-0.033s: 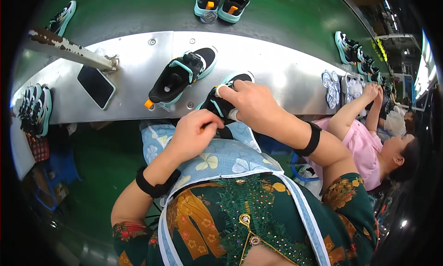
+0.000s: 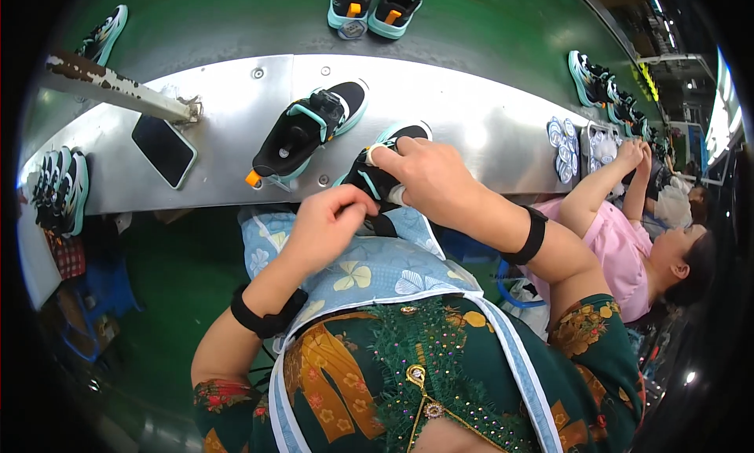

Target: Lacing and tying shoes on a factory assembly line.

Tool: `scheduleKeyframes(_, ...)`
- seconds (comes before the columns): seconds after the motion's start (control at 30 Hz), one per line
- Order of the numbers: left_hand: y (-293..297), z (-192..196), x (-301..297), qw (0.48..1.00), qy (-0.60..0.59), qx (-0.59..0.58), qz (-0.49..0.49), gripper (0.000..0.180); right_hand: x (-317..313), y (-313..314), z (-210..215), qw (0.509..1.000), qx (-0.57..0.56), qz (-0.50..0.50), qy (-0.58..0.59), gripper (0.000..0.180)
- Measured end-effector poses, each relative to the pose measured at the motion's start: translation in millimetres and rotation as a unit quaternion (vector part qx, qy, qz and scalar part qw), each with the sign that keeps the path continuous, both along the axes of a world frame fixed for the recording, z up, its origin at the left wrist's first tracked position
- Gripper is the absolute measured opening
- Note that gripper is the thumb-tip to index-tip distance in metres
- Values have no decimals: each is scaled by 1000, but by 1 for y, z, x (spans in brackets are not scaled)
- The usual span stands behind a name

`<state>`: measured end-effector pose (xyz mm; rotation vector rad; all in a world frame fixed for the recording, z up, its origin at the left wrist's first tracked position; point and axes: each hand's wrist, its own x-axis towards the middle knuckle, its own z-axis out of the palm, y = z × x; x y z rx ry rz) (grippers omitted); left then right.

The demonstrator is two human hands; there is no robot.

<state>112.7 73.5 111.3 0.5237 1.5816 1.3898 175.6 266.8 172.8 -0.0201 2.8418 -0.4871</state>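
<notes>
My right hand (image 2: 428,168) grips a black sneaker (image 2: 406,131) with mint trim and a white toe edge, at the near edge of the metal table. White coverings wrap some of its fingertips. My left hand (image 2: 326,225) is closed beside the heel end of that sneaker, its fingers curled inward; what they pinch, if anything, is hidden. Just left of the held shoe, a matching sneaker (image 2: 302,131) lies on the metal, its orange heel tab toward me. A blue floral apron (image 2: 353,264) covers my lap beneath both hands.
A phone (image 2: 165,149) lies left, beside a chipped metal post (image 2: 126,88). Several sneakers (image 2: 63,190) stand far left; a pair (image 2: 375,9) sits on the green surface ahead. Round stickers (image 2: 563,148) and a tray (image 2: 601,148) lie right, near a co-worker in pink (image 2: 609,256).
My left hand has turned and shifted slightly left, and the bit of orange seen between its fingers no longer shows. My right hand and the sneaker stay put.
</notes>
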Motion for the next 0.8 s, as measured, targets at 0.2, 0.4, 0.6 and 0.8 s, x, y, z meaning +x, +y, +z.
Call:
scheduleKeyframes(0.2, 29, 36, -27, 984, 64, -149, -75, 39, 3, 10, -7, 997, -79, -2, -12, 57)
scheduleKeyframes(0.4, 24, 12, -10, 969, 200, -130, -59, 34, 7, 18, -15, 983, -184, -14, -9, 59)
scheduleKeyframes(0.6, 21, 12, 5, 982, 173, -80, 0, 26, 17, 32, -17, 949, -309, -60, 28, 44)
scheduleKeyframes(0.8, 23, 13, 6, 961, 262, -82, -11, 22, 14, 20, -20, 978, -175, -83, 75, 37)
